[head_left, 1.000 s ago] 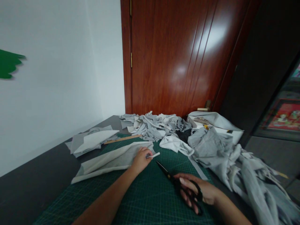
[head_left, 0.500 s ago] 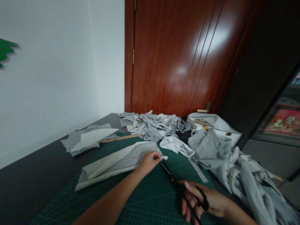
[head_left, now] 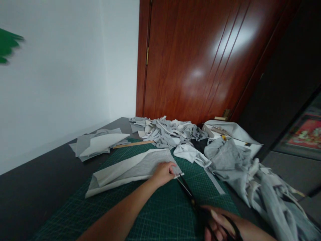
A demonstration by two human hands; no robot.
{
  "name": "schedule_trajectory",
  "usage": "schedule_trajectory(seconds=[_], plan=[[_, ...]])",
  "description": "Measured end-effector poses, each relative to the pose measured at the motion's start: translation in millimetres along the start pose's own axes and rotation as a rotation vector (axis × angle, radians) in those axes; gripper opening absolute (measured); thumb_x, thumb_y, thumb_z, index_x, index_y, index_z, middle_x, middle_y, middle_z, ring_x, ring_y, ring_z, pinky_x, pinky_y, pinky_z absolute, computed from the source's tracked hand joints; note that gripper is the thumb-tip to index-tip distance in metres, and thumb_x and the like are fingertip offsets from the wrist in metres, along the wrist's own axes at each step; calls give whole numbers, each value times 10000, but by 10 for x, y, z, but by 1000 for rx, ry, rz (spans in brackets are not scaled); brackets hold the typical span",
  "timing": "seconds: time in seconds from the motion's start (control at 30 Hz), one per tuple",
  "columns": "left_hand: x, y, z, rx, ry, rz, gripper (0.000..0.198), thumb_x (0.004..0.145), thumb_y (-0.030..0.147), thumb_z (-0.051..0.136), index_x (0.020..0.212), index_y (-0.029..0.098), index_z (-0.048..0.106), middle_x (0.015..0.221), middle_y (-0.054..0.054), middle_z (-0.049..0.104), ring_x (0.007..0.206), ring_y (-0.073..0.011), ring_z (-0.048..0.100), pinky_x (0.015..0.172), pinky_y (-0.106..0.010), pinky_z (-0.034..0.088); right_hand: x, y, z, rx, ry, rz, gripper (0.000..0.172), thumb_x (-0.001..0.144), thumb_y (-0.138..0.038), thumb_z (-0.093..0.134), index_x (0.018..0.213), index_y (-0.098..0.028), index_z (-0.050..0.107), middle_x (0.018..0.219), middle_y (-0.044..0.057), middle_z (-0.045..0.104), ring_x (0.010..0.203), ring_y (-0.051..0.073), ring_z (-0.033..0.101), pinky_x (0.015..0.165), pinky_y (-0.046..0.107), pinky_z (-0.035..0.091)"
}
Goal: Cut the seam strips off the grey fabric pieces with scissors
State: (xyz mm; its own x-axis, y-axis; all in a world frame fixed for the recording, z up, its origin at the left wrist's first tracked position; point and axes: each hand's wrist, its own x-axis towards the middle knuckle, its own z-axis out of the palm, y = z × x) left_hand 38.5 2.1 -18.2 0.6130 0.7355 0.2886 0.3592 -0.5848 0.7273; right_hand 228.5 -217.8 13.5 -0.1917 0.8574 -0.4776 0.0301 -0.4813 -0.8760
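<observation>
My left hand (head_left: 164, 172) rests on the right end of a long folded grey-and-white fabric piece (head_left: 125, 170) lying on the green cutting mat (head_left: 160, 214). Its fingers are curled and pinch the fabric's corner, where a thin white strip pokes out. My right hand (head_left: 220, 226) is at the bottom edge, fingers through the handles of black scissors (head_left: 190, 197). The blades point up and left, and their tip lies just under the fabric corner by my left hand.
A heap of grey fabric scraps (head_left: 168, 132) lies at the back before a red-brown door (head_left: 200, 60). Crumpled grey cloth (head_left: 250, 174) spreads along the right. A wooden ruler (head_left: 132, 144) and folded fabric pieces (head_left: 100, 145) sit at the back left on the dark table (head_left: 30, 187).
My left hand slid right along the fabric to its corner. My right hand with the scissors dropped toward the bottom edge, and the blade tip now meets the corner. The view shifted slightly.
</observation>
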Motion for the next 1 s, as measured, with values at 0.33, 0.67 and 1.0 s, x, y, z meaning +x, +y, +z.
schedule_trajectory(seconds=[0.33, 0.67, 1.0], plan=[[-47, -29, 3, -119, -1, 11, 374, 734, 118, 576, 1104, 169, 585, 669, 35, 657, 721, -166, 631, 726, -262, 434, 118, -183, 131, -48, -13, -34, 724, 704, -785, 564, 1058, -154, 525, 668, 11, 640, 432, 82, 549, 384, 143, 354], [-53, -25, 0, -222, -18, -50, 417, 704, 93, 545, 1111, 178, 526, 668, 45, 650, 674, -161, 629, 653, -250, 426, 137, -183, 280, 4, 92, -99, 619, 683, -718, 660, 956, -183, 515, 587, -84, 483, 380, 33, 393, 361, 150, 401], [-96, 116, -59, 111, 17, 54, 167, 728, 90, 556, 774, 195, 676, 755, 2, 669, 749, -165, 609, 719, -253, 424, 185, -112, 323, 56, 128, -122, 581, 662, -702, 692, 857, -196, 483, 561, -100, 434, 373, 24, 322, 337, 146, 351]])
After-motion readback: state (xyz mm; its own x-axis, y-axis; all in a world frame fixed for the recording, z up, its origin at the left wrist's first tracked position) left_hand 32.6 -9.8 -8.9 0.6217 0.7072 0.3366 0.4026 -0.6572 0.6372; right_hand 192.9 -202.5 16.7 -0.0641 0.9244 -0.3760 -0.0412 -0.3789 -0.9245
